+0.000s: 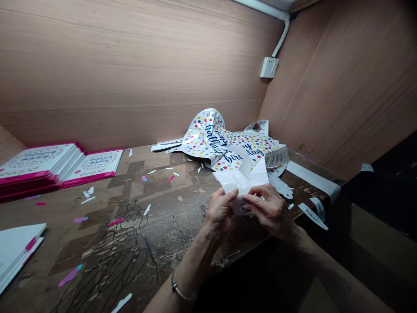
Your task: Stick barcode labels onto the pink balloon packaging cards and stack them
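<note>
My left hand [223, 211] is closed on the left side of a white, creased, thin sheet [236, 180], thumb on top. The fingertips of my right hand [270, 208] pinch the sheet's lower right part, close to my left thumb. Small dark print shows on the sheet between the hands; whether it is paper or plastic film I cannot tell. Just beyond it lie flat, dotted foil balloons [206, 128] with blue lettering, overlapping in a pile. A curled strip of printed labels [276, 156] rests on the pile's right side.
Stacks of white cards with pink edges [35, 165] stand at the left, and more white cards [19, 252] nearer. Paper scraps [70, 276] litter the worn table [182, 213]. A white band [312, 178] and label pieces [312, 215] hang at the right edge. Wooden panels [130, 74] enclose the back.
</note>
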`<state>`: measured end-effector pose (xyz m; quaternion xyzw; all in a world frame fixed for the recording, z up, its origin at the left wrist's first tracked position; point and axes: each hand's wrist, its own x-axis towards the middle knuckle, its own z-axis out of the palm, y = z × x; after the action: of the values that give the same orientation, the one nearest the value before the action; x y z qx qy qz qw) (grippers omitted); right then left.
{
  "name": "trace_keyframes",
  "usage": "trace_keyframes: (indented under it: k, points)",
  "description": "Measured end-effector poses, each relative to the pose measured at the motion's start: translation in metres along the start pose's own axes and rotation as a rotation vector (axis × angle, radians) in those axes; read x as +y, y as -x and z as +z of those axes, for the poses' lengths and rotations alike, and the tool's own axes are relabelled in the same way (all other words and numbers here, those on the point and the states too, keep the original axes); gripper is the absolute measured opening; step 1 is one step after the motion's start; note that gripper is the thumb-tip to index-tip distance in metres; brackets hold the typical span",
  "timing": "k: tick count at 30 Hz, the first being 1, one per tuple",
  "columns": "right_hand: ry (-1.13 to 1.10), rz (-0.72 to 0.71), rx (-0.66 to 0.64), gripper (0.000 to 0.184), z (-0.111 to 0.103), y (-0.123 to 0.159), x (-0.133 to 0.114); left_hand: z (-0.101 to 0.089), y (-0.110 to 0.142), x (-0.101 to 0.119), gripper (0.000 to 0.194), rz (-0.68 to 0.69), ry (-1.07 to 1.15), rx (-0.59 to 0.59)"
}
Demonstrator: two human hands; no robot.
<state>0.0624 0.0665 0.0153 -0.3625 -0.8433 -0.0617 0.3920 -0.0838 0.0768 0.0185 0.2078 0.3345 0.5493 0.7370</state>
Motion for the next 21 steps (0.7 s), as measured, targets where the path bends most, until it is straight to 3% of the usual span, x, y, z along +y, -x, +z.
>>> trace_keyframes:
  k: [11,18,21]
  points:
    - [-0.101,-0.045,-0.084,0.006,-0.002,-0.002,0.010,-0.002,-0.003,-0.007,0.030,0.085,-0.161,-0.042]
    - [-0.147,0.002,-0.372,0.016,-0.007,-0.008,0.017,-0.005,-0.003,-0.011,0.023,0.079,-0.254,-0.110]
    - [-0.120,-0.012,-0.435,0.017,-0.009,-0.008,0.017,-0.005,-0.002,-0.013,0.017,0.058,-0.271,-0.116]
